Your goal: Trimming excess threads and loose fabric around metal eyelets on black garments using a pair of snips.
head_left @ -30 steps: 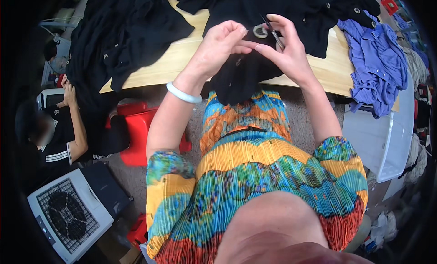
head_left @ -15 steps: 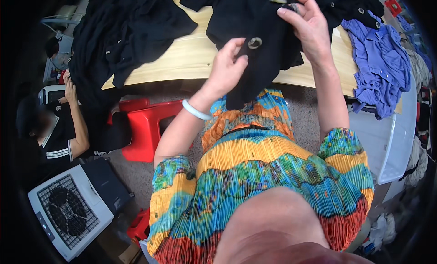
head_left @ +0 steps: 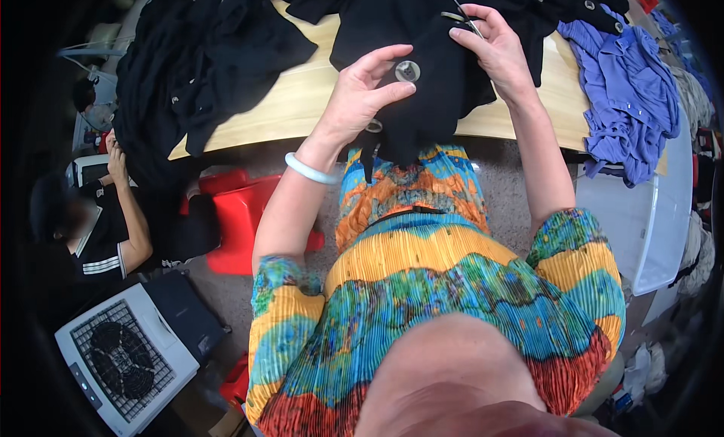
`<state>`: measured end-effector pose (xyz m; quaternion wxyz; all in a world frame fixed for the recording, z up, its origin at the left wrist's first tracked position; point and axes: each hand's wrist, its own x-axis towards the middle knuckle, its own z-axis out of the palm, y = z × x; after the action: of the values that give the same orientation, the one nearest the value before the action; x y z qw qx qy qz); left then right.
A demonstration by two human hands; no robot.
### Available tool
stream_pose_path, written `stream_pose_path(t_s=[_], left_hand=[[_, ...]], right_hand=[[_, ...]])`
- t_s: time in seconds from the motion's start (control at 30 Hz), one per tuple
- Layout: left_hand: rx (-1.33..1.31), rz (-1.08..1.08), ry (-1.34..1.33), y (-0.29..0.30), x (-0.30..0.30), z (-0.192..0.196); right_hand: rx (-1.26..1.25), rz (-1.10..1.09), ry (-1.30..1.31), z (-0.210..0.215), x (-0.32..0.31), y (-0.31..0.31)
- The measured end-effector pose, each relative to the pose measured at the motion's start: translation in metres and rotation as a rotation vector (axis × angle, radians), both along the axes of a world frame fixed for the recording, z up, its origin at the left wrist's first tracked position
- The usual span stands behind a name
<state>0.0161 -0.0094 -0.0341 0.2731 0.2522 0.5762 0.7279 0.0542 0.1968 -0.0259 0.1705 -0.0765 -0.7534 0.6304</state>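
A black garment (head_left: 430,82) with a large round button (head_left: 408,71) hangs over the near edge of a wooden table (head_left: 302,90). My left hand (head_left: 362,90) pinches the cloth beside that button; a pale bangle (head_left: 309,169) circles its wrist. My right hand (head_left: 494,49) grips small metal snips (head_left: 460,11) against the upper part of the same garment. A second ring-like button (head_left: 373,125) shows lower on the cloth.
A heap of black garments (head_left: 204,60) covers the table's left side and a blue-purple garment (head_left: 626,90) lies at the right. A red plastic stool (head_left: 241,218) stands below the table. Another person sits at the left near a white box fan (head_left: 121,358).
The garment was bunched low between both hands. My hands have lifted and spread apart, the right one up to the table with the snips, and the round button is exposed.
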Motion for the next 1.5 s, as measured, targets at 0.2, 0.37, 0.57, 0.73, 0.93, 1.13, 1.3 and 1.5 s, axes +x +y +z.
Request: stream_pose_path(t_s=[0.2, 0.37, 0.57, 0.73, 0.93, 1.13, 1.3, 1.5], left_hand=[[-0.210, 0.182, 0.294, 0.002, -0.010, -0.010], [-0.290, 0.316, 0.723, 0.007, -0.018, -0.028], [-0.337, 0.471, 1.065, 0.010, -0.021, -0.039], [-0.387, 0.578, 1.145, 0.002, -0.034, -0.047], [-0.509, 0.276, 0.226, -0.011, -0.036, -0.020], [-0.250, 0.064, -0.324, -0.024, -0.042, -0.009], [-0.072, 0.024, -0.437, -0.025, -0.039, -0.007], [-0.058, -0.022, -0.449, -0.024, -0.041, -0.009]], right_hand=[[-0.040, 0.041, 0.053, -0.006, -0.006, -0.007], [-0.024, 0.047, 0.017, -0.007, -0.007, -0.010], [0.118, -0.008, -0.009, -0.018, -0.014, -0.005], [0.624, -0.300, 0.177, -0.009, -0.003, -0.023], [0.559, 0.077, 0.145, 0.004, 0.023, -0.045], [0.724, 0.253, 0.163, -0.004, 0.022, -0.051], [0.740, 0.298, 0.160, -0.006, 0.019, -0.055], [0.782, 0.311, 0.072, -0.007, 0.012, -0.058]])
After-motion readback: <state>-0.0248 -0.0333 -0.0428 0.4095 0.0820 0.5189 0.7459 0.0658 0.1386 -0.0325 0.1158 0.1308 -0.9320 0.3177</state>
